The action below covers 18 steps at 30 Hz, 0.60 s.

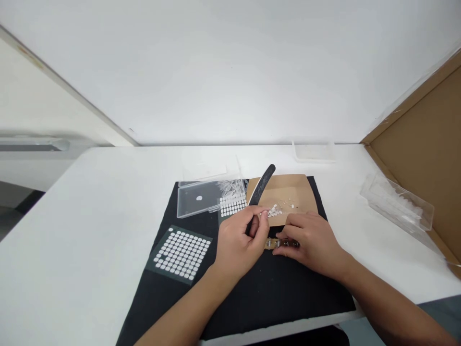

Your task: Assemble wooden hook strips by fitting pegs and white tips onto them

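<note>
My left hand (243,235) is closed around a curved black nail file (262,186), which sticks up past the fingers. Its thumb and forefinger are pinched together; whether a small piece is between them, I cannot tell. Beside it, my right hand (306,238) grips a narrow brownish strip (269,243) with small shiny pieces along it, low over the black mat (245,298). Behind both hands lies a sheet of brown card (284,187), with small white pieces (275,210) scattered on it.
A sheet of white oval stickers (183,254) lies left on the mat, and another sticker sheet (232,205) sits behind my left hand. A clear case (196,204) holds clear slivers. At right stand a clear box (403,204) and a cardboard box (421,144); a small tray (314,153) is at the back.
</note>
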Tool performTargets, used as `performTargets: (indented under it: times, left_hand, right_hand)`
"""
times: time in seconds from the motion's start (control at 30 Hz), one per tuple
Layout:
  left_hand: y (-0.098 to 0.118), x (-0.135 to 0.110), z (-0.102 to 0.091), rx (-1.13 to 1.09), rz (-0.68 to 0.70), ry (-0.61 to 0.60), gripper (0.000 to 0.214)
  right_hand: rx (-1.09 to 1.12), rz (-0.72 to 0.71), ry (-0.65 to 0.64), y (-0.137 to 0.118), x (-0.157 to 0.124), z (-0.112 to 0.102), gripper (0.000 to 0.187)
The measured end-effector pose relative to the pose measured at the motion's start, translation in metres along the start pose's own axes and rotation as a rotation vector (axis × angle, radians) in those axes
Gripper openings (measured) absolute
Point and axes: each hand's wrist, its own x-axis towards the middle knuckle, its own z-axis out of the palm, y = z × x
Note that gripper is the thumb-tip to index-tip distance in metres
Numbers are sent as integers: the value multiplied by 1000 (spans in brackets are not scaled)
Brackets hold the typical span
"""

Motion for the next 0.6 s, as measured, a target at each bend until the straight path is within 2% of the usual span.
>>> performTargets:
  times: [0.23,0.4,0.6]
  left_hand:
    - [-1,1,1,4,4,3,19]
    - [-1,0,0,5,14,4,19]
    - [-2,0,1,1,10,8,19]
  right_hand:
    - [29,-12,12,-1,0,-7,52]
    - [177,-3,9,-2,-1,-10,19]
    - [232,-4,7,0,0,-6,18]
